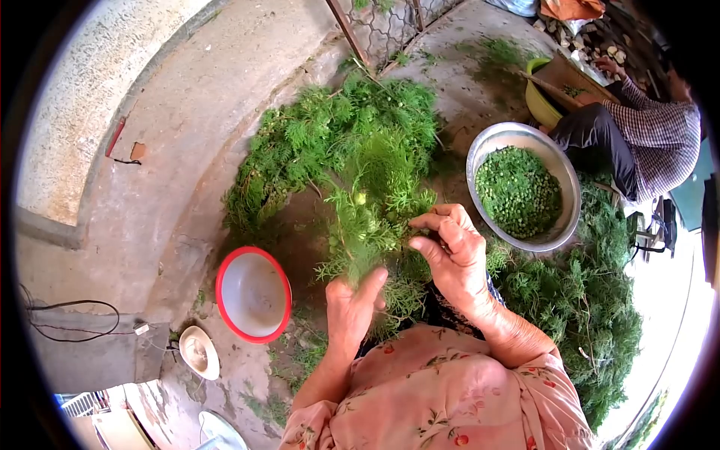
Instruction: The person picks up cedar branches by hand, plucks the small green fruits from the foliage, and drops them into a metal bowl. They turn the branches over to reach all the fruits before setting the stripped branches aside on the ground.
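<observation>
In my left hand (351, 309), thumb and fingers are closed around the lower end of a feathery green conifer branch (367, 217), which looks like arborvitae and points away from me. My right hand (456, 262) is at the branch's right side, its thumb and fingers drawn together in a pinch. Whatever lies between those fingertips is too small to make out. Small pale-green cones show among the foliage. Behind the branch lies a large heap of similar cuttings (300, 142). A wide metal basin (480, 206) to the right holds many small green cones.
A red-rimmed white basin (255, 296) stands on the left, with a small pale bowl (199, 352) beyond it. More cuttings (577, 315) lie at right. Another person in a checked shirt (652, 142) sits at upper right beside a yellow-green tub (541, 105).
</observation>
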Tool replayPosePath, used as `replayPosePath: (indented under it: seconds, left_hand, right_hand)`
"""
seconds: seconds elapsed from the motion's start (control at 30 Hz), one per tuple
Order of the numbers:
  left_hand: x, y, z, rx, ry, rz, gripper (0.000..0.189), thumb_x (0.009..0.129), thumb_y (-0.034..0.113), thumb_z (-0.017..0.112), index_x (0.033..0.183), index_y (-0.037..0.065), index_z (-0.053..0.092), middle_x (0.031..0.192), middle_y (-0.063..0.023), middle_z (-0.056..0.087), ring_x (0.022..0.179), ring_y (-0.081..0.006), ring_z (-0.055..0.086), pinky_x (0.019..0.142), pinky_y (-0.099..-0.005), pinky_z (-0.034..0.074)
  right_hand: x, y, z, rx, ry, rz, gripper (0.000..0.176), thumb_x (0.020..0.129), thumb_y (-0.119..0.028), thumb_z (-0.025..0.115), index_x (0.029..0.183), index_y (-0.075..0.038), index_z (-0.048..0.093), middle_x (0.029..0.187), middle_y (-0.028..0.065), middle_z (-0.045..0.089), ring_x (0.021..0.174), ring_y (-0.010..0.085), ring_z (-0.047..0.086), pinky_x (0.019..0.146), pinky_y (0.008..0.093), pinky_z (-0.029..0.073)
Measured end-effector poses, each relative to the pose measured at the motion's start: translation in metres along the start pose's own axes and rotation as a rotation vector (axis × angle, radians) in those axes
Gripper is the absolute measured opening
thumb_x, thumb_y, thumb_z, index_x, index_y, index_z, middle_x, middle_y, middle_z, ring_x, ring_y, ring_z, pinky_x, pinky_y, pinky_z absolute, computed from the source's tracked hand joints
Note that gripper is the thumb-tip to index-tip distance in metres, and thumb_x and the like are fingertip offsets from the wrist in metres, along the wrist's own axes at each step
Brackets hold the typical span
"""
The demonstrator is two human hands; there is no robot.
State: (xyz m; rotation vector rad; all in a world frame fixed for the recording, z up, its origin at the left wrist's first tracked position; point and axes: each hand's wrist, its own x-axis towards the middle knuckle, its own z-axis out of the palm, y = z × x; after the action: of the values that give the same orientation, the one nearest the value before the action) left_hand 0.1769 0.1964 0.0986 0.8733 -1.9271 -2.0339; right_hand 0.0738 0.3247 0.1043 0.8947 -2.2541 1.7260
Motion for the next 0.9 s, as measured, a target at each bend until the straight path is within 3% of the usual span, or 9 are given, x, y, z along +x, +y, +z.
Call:
replayPosePath:
  seconds: [0.1,0.2,0.27,0.4,0.57,0.6,0.77,0.87,0.9]
  left_hand:
    - [-0.004,0.006,0.0,-0.108,-0.006,-0.034,0.013,0.076,0.01,0.069,0.086,0.005,0.064,0.078,-0.0012,0.062,0.063,-0.009,0.055,0.041,-0.0206,0.042]
    - [-0.005,0.003,-0.005,-0.175,0.018,-0.012,0.015,0.075,0.011,0.07,0.087,0.005,0.063,0.079,-0.0012,0.062,0.063,-0.0093,0.055,0.04,-0.0208,0.042]
    - [-0.004,0.0,-0.007,-0.176,0.078,-0.013,0.015,0.075,0.013,0.071,0.085,0.004,0.064,0.076,-0.0013,0.061,0.059,-0.0088,0.053,0.04,-0.0205,0.041]
    - [0.001,-0.005,-0.008,-0.194,0.112,0.001,0.018,0.076,0.016,0.069,0.089,0.003,0.066,0.073,-0.0005,0.062,0.054,-0.0062,0.052,0.04,-0.0196,0.041]
    - [0.002,-0.008,-0.006,-0.145,0.062,-0.007,0.016,0.08,0.015,0.065,0.091,0.003,0.065,0.07,0.0016,0.059,0.052,-0.0051,0.049,0.041,-0.0195,0.04]
    - [0.002,-0.009,-0.006,-0.126,0.045,-0.007,0.015,0.081,0.015,0.065,0.091,0.004,0.065,0.07,0.0019,0.058,0.052,-0.0051,0.048,0.042,-0.0195,0.04]
    - [0.001,-0.009,-0.003,0.037,-0.007,0.017,0.019,0.084,0.014,0.06,0.097,0.001,0.062,0.067,0.0021,0.055,0.05,-0.0051,0.047,0.043,-0.0196,0.039]
    - [0.0,-0.009,-0.003,0.062,-0.028,0.036,0.019,0.083,0.014,0.06,0.096,0.001,0.063,0.066,0.0023,0.055,0.05,-0.0052,0.047,0.043,-0.0198,0.039]
    - [0.0,-0.008,-0.002,0.021,0.002,0.005,0.02,0.083,0.014,0.061,0.099,0.001,0.063,0.068,0.0016,0.056,0.05,-0.0053,0.047,0.043,-0.0192,0.039]
  right_hand:
    - [0.003,0.004,-0.003,0.088,0.051,0.064,0.025,0.069,0.012,0.063,0.088,-0.003,0.062,0.083,0.007,0.057,0.078,0.0183,0.054,0.067,0.0263,0.045]
    - [0.013,0.018,-0.019,0.597,0.204,0.551,0.011,0.078,0.002,0.06,0.088,-0.003,0.061,0.077,0.0027,0.057,0.069,0.0095,0.052,0.061,0.0232,0.042]
    - [0.017,0.03,-0.027,0.965,0.258,0.443,0.007,0.083,-0.004,0.058,0.09,-0.004,0.06,0.076,0.0027,0.057,0.065,0.0092,0.051,0.059,0.0226,0.041]
    - [0.005,0.033,-0.026,1.167,0.004,0.699,0.015,0.085,-0.011,0.058,0.098,-0.003,0.058,0.083,0.0058,0.059,0.067,0.0127,0.054,0.053,0.0236,0.041]
    - [-0.009,0.024,-0.009,0.993,-0.234,0.664,0.042,0.074,-0.006,0.071,0.111,-0.003,0.052,0.081,0.0011,0.058,0.068,0.0079,0.054,0.057,0.0203,0.044]
    - [-0.007,0.017,-0.006,1.035,-0.236,0.715,0.041,0.071,-0.007,0.073,0.107,-0.003,0.054,0.089,0.0001,0.058,0.064,0.0049,0.048,0.051,0.0186,0.037]
    - [-0.007,0.018,0.006,0.725,-0.3,0.447,0.032,0.076,-0.015,0.07,0.103,-0.003,0.056,0.081,0.0,0.059,0.064,0.0046,0.048,0.052,0.0182,0.037]
    - [-0.004,0.012,0.0,0.592,-0.456,0.659,0.028,0.079,-0.018,0.068,0.1,-0.002,0.057,0.075,-0.0004,0.058,0.062,0.0064,0.049,0.05,0.0207,0.038]
    - [-0.005,0.016,0.0,0.55,-0.481,0.698,0.029,0.077,-0.015,0.069,0.1,-0.001,0.057,0.071,0.0046,0.059,0.059,0.0126,0.051,0.049,0.0254,0.041]
